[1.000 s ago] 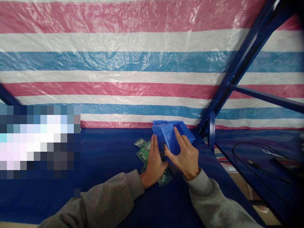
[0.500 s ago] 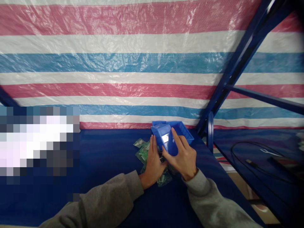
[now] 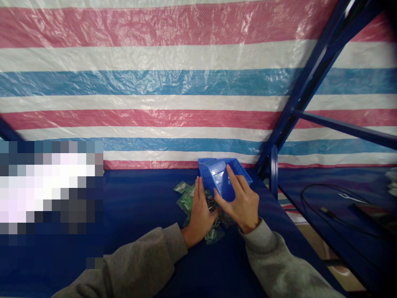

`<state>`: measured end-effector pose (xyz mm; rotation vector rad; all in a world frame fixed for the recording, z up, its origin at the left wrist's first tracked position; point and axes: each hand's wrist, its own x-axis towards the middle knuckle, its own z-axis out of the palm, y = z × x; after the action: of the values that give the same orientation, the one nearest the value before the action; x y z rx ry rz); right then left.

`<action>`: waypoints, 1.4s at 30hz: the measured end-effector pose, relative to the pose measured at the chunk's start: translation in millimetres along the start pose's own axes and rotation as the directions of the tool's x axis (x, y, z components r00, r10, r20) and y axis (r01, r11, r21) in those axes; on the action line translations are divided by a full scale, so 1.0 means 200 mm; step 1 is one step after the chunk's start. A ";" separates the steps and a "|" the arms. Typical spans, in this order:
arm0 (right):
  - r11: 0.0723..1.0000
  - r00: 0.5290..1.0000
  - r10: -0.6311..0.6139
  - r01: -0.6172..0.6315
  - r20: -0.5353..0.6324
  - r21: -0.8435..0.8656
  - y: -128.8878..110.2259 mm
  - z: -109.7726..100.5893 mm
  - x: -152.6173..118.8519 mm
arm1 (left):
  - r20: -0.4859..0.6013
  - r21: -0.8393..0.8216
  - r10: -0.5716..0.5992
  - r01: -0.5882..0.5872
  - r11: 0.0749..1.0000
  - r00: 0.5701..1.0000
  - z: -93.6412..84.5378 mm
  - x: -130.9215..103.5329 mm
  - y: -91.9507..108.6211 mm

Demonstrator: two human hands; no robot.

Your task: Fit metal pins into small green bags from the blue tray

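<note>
A small blue plastic bin (image 3: 217,176) is tilted over the pile, with my right hand (image 3: 243,203) gripping it between thumb and fingers. My left hand (image 3: 200,219) has its fingers stretched out beside the bin's lower left side, thumb apart. Between my hands lie small black pieces (image 3: 211,203), too small to name. Clear plastic bags with green contents (image 3: 186,200) are spread under and around my left hand. Part of another bag (image 3: 214,236) shows below my hands. A second blue bin (image 3: 243,169) stands right behind the tilted one, partly hidden.
Everything rests on a dark blue table (image 3: 139,194). A striped plastic sheet (image 3: 155,82) hangs behind it. Blue metal frame bars (image 3: 297,99) rise at the right. On another surface to the right lies a black cable (image 3: 310,207). The far left is pixelated.
My right hand has shifted slightly right, and the bin's tilt has changed with it. More of the black pieces shows between my hands. My left hand has stayed almost still.
</note>
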<state>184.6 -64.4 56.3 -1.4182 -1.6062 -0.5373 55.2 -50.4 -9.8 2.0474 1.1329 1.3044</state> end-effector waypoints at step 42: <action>0.985 0.983 0.121 -0.103 -0.135 0.136 0.08 -0.01 0.02 | 0.063 0.245 0.078 -0.091 0.965 0.995 -0.02 0.01 0.02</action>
<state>200.9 -58.7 56.9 -1.3346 -1.4124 -0.4510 54.6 -50.7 -3.8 2.3190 1.2500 1.1898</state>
